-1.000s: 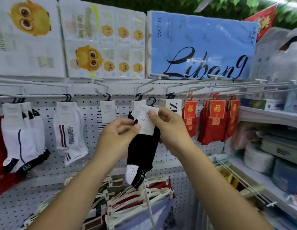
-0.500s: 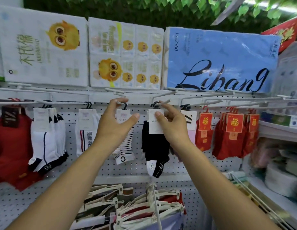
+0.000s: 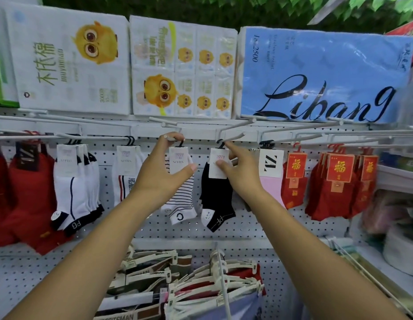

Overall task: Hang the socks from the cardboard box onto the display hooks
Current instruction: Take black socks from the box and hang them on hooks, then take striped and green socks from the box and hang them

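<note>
A black ankle sock [image 3: 215, 200] with a white card tag hangs below a white display hook [image 3: 234, 136] on the pegboard. My right hand [image 3: 241, 175] pinches that tag, thumb on its front and index finger up at the sock's small black hanger by the hook's tip. My left hand [image 3: 158, 179] is raised beside it. Its fingers curl over the end of the neighbouring hook [image 3: 175, 135], and its thumb reaches under the tag of a striped sock [image 3: 181, 200] hanging there. The cardboard box is out of view.
White socks [image 3: 71, 181] and red socks [image 3: 23, 192] hang to the left. A pink sock [image 3: 271, 183] and red socks [image 3: 334, 188] hang to the right. Tissue packs [image 3: 73, 58] stand on the shelf above. Clothes on hangers [image 3: 191, 285] sit below, shelves [image 3: 397, 176] at right.
Both hands rose from chest height to the hooks. The black sock went up with my right hand to its hook. My left hand let go of the tag and reached the neighbouring hook.
</note>
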